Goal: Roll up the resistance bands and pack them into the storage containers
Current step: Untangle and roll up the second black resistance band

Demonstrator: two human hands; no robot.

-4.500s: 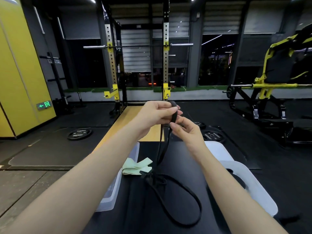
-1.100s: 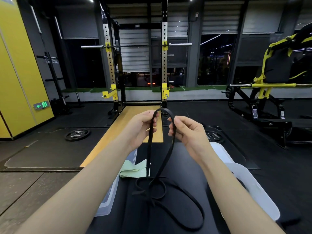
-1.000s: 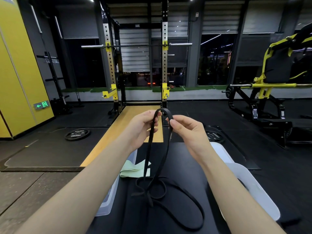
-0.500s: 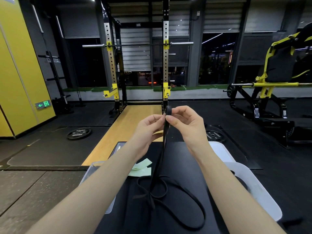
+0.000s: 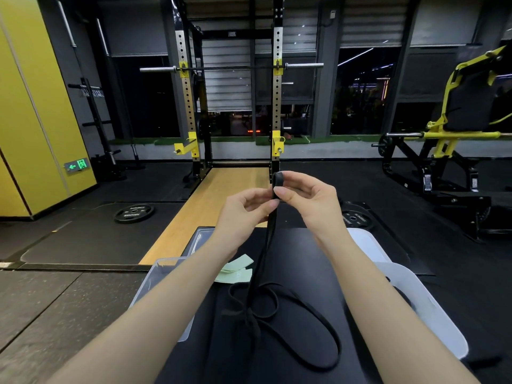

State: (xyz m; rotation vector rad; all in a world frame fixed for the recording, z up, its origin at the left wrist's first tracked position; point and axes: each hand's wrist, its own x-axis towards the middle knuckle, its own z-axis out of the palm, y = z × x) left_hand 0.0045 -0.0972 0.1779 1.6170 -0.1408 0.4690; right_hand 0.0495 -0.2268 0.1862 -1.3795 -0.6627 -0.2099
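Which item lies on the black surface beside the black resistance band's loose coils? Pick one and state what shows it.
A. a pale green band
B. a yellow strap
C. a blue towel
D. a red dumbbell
A: a pale green band lies flat on the black surface, just left of where the black resistance band hangs from both hands into loose coils.

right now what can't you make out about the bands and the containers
All from the head view:
- Clear container on the left: the left forearm covers most of it, so its contents cannot be seen.
- White container on the right: the right forearm hides its inside.
- Green band: partly behind the left arm, full shape unknown.
- Black band: black on a black surface, so its crossings blur together.
- Band's top fold: the right hand and left hand cover the start of any roll.
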